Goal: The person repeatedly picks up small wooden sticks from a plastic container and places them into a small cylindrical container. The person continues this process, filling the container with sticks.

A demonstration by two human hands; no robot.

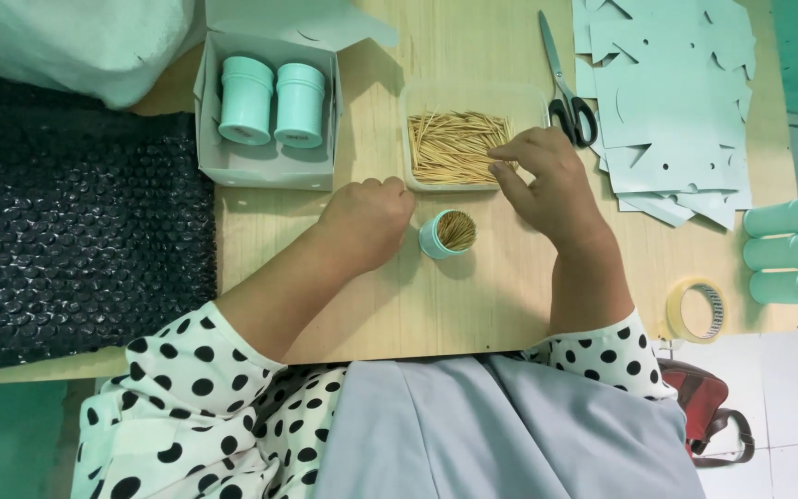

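A clear tray (521, 93) of loose toothpicks (450, 146) sits on the wooden table. My right hand (547, 180) reaches into its near right corner, fingertips pinched on some toothpicks. In front of the tray stands a small mint-green cup (447, 234), open at the top and filled with upright toothpicks. My left hand (368, 217) rests curled on the table just left of the cup, touching or nearly touching its side; whether it holds anything is hidden.
A white box (265, 164) at the back left holds two capped mint containers (272, 102). Scissors (567, 88) lie right of the tray, beside a pile of mint card cut-outs (671, 102). Three more containers (791, 251) and a tape roll (697, 310) lie at the right edge. Black bubble wrap (76, 231) covers the left.
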